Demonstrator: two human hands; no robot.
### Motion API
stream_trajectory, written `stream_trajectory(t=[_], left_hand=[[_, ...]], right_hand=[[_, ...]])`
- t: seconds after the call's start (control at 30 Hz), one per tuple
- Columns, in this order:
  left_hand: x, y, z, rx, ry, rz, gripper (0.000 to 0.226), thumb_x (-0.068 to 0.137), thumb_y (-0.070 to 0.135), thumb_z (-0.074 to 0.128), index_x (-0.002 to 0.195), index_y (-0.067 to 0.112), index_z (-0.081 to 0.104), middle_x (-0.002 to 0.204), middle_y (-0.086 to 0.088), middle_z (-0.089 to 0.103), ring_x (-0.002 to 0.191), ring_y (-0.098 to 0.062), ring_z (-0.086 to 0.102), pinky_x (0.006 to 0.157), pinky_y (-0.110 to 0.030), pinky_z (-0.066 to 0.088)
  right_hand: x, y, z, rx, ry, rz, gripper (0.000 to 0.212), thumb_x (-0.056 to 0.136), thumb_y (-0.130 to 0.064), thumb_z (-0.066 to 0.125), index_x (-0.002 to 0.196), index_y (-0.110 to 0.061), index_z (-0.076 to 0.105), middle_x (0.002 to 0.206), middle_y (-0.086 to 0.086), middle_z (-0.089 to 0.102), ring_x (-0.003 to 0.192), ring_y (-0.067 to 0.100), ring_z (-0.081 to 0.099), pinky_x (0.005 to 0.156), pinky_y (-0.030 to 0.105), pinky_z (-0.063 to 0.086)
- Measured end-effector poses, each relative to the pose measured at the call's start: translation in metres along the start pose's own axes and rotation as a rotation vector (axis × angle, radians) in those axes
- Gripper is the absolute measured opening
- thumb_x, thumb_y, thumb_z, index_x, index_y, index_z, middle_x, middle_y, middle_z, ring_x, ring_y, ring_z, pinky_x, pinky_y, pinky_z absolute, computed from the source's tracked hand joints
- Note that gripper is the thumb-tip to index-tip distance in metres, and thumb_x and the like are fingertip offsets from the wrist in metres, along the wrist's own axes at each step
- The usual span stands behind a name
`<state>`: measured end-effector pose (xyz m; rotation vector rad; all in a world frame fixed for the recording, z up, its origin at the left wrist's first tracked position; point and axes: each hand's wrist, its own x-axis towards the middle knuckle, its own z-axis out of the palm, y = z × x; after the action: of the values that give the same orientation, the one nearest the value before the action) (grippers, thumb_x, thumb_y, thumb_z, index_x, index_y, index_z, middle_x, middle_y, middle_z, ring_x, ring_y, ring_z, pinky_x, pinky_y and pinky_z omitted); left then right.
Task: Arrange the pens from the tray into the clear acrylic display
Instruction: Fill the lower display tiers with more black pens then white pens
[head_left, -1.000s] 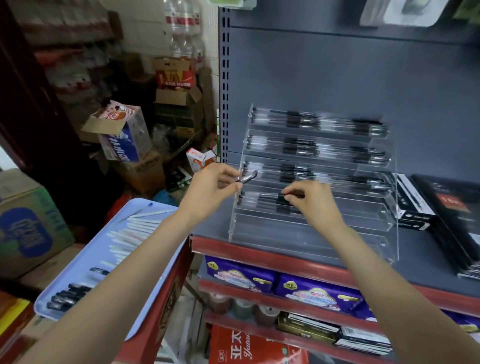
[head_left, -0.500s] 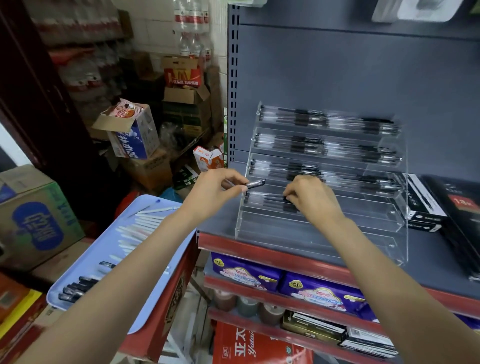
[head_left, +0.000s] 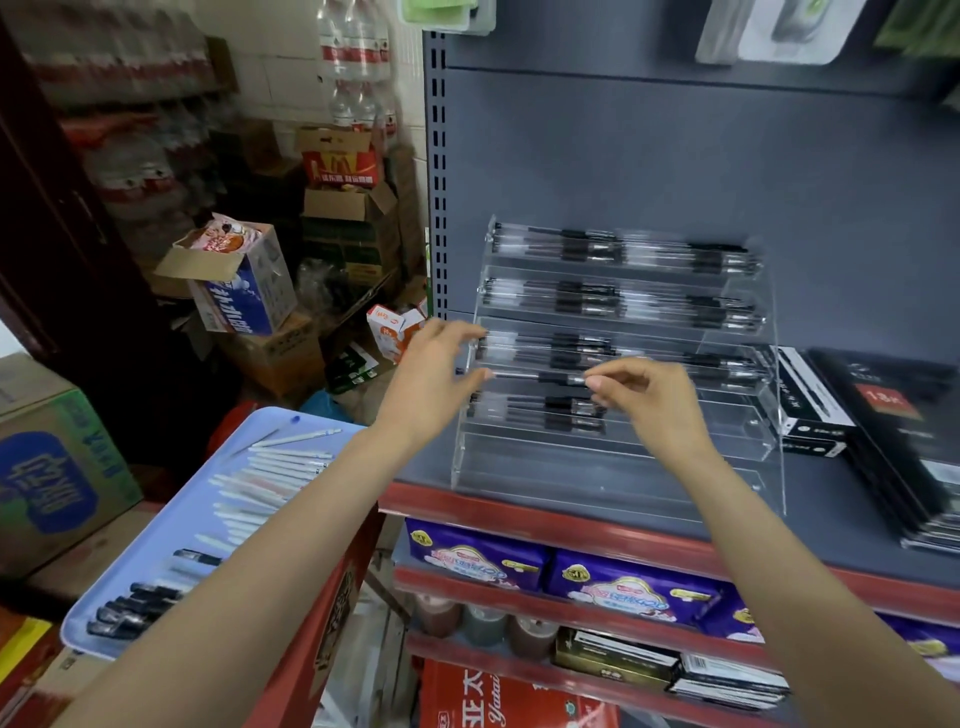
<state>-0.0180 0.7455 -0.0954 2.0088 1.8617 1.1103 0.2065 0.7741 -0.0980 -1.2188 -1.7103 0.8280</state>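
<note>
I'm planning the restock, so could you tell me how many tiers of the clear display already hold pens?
4: the top tier, second tier, third tier and fourth tier of the display. The lowest looks empty, though glare may hide something.

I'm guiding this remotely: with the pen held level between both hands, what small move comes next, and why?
Probably lower the pen onto the fourth tier of the acrylic display. The left hand and right hand pinch its ends just above the pens already there, and it lies parallel to them.
</note>
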Motion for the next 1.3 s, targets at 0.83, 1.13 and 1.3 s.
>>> stream_trajectory(t=[0.83, 1.13, 1.3], left_hand=[[-0.002, -0.016, 0.001, -0.074, -0.121, -0.234, 0.041, 0.087, 0.021, 0.065, 0.125, 0.009, 0.058, 0.114, -0.009, 0.068, 0.103, -0.014, 0.063, 0.084, -0.013, 0.039], [-0.021, -0.011, -0.011, -0.114, -0.022, -0.222, 0.032, 0.088, 0.023, 0.063, 0.118, 0.013, 0.056, 0.088, 0.008, 0.062, 0.086, -0.012, 0.061, 0.083, -0.027, 0.049], [-0.053, -0.041, -0.039, 0.055, -0.035, -0.148, 0.02, 0.091, 0.019, 0.058, 0.109, 0.012, 0.059, 0.085, 0.007, 0.057, 0.077, -0.01, 0.054, 0.073, -0.023, 0.043]], right_hand=[[0.017, 0.012, 0.0, -0.487, -0.163, 0.039, 0.004, 0.077, -0.007, 0.074, 0.081, -0.01, 0.074, 0.071, -0.001, 0.064, 0.062, -0.002, 0.052, 0.057, -0.003, 0.037], [0.005, -0.009, 0.028, -0.49, -0.111, -0.113, 0.008, 0.085, -0.017, 0.066, 0.09, -0.018, 0.073, 0.084, -0.004, 0.064, 0.073, 0.007, 0.055, 0.074, 0.019, 0.042], [-0.016, -0.045, 0.085, -0.337, -0.204, -0.214, 0.016, 0.088, -0.013, 0.06, 0.096, -0.018, 0.073, 0.083, -0.006, 0.06, 0.068, 0.0, 0.051, 0.065, 0.002, 0.036]])
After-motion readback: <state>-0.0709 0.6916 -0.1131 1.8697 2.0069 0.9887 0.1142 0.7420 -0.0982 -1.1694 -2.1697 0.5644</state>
